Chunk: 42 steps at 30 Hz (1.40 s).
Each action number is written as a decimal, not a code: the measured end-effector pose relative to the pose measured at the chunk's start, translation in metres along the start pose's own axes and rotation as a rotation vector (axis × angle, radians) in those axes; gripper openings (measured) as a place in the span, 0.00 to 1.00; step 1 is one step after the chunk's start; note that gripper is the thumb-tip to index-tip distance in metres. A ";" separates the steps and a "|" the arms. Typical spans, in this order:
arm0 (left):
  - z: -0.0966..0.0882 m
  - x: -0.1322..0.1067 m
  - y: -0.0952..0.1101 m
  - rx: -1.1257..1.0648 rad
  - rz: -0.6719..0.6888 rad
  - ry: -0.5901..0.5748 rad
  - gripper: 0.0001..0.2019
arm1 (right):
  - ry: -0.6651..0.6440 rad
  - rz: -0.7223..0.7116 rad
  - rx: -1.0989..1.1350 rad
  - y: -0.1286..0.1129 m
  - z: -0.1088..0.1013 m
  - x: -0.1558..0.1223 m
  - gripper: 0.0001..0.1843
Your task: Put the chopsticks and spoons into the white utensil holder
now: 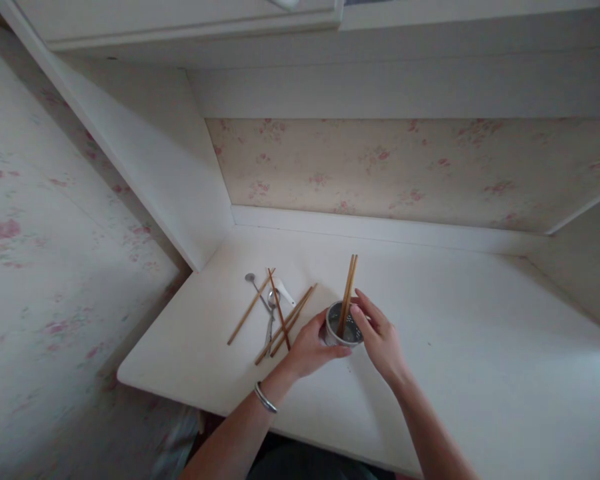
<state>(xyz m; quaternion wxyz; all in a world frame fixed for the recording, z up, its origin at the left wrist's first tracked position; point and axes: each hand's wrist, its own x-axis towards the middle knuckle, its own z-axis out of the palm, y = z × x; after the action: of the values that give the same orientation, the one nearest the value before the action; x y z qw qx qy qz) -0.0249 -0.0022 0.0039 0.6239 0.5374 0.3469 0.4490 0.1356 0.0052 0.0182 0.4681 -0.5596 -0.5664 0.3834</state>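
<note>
My left hand [313, 348] is wrapped around a grey metal utensil holder [333, 337] with small holes in its wall. A few chopsticks [351, 283] stand in it, tilted slightly to the right. At the holder's right rim, the curled fingers and thumb of my right hand [376, 328] close on the chopsticks; the exact contact is partly hidden. Left of the holder lie several loose chopsticks [250, 317], some crossing each other. Among them are a metal spoon [273, 297], a long-handled metal spoon [251, 277] and a white spoon [286, 293].
All this is on a white desk [460, 373] with a rounded front left corner. A white side panel [155, 147] rises on the left, and a cabinet [195, 20] overhangs the back. Flowered wallpaper [320, 160] covers the rear wall.
</note>
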 end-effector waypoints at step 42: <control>-0.062 -0.015 0.089 0.237 -0.036 0.487 0.20 | -0.003 -0.036 0.239 0.054 0.024 -0.031 0.42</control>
<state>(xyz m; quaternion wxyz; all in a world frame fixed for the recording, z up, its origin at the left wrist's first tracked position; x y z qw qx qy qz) -0.1035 0.0080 0.0789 0.4627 0.4765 0.5464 0.5102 0.1256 -0.0189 -0.0433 0.5374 -0.4889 -0.5272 0.4407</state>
